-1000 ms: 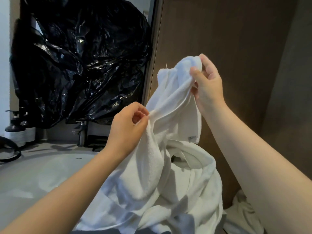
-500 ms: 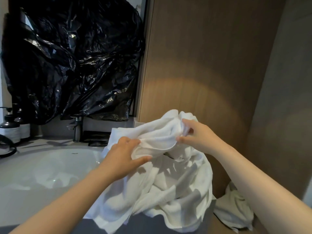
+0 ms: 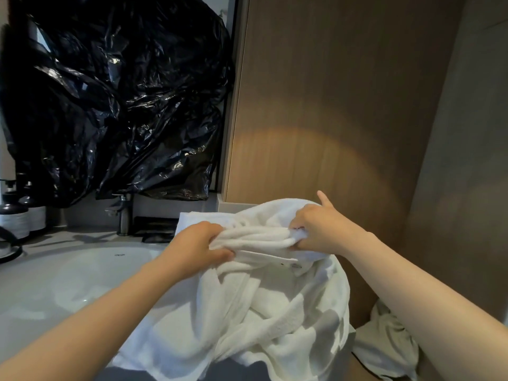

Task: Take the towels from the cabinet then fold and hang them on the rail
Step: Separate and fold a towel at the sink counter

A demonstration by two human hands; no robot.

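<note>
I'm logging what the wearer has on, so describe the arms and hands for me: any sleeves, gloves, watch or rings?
No gloves on the left hand or the right hand, and no rings or watch show. Both forearms are bare to the frame's edge, with no sleeve, band or marking in view.
</note>
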